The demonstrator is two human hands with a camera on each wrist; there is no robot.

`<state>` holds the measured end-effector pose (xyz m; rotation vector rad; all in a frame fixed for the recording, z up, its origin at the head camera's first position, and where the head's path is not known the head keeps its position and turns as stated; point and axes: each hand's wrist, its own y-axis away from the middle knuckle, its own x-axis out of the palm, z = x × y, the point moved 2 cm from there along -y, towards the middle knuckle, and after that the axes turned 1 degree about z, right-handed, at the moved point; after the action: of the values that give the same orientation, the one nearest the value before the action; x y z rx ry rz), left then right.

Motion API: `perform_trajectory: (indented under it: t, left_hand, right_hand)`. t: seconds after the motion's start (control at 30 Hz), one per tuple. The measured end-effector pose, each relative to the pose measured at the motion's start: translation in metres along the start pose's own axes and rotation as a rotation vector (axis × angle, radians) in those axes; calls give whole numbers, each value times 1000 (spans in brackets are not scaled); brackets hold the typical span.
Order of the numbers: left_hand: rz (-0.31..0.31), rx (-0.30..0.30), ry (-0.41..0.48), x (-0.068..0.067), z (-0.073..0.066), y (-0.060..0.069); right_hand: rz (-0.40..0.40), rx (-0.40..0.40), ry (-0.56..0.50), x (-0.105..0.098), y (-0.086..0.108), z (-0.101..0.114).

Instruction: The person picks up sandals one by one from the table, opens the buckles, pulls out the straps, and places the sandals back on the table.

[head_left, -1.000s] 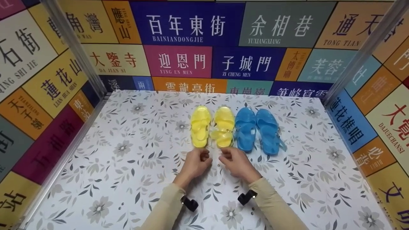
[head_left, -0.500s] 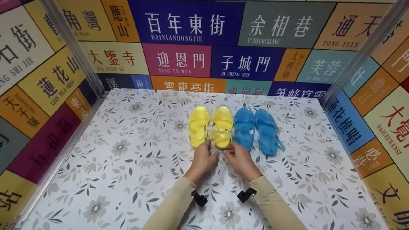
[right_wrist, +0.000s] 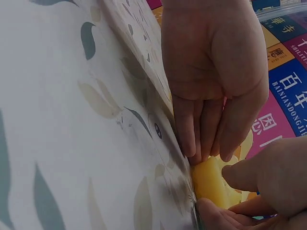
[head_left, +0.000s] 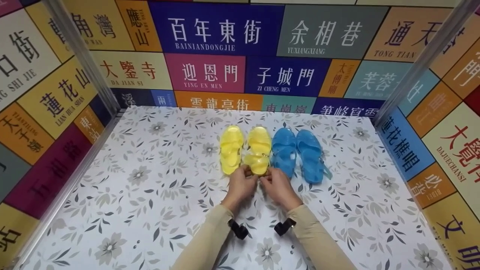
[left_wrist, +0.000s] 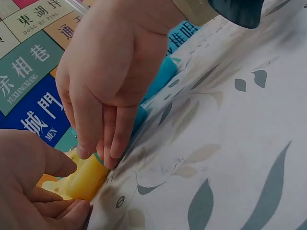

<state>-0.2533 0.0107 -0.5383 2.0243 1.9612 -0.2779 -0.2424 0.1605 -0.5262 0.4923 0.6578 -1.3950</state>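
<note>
A pair of yellow jelly sandals lies on the floral-patterned surface. Both hands meet at the heel of its right-hand yellow sandal (head_left: pixel 259 144), one on each side. My left hand (head_left: pixel 242 185) holds the heel's left side between fingers and thumb. The heel's right side is held the same way by my right hand (head_left: pixel 278 187). Close up, the yellow heel (left_wrist: pixel 88 179) shows between the two hands in the left wrist view. The other yellow sandal (head_left: pixel 230 148) lies just left, untouched, its heel near my left hand.
Two blue sandals, a left one (head_left: pixel 284 146) and a right one (head_left: pixel 309 152), stand side by side to the right of the yellow pair. Walls of coloured panels with lettering (head_left: pixel 210 71) rise behind and on both sides. The flowered sheet (head_left: pixel 157 165) spreads all around.
Both hands have moved forward, the left one also to the right, from just behind the yellow sandals to the right-hand one's heel, and now hold it. The sandals keep their places.
</note>
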Motion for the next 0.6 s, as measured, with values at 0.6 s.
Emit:
perform_trajectory:
  t: [0.6]
  left_hand:
    - [-12,122,-18,1,3,1]
  right_hand:
    - [-83,24,-64,3,1,0]
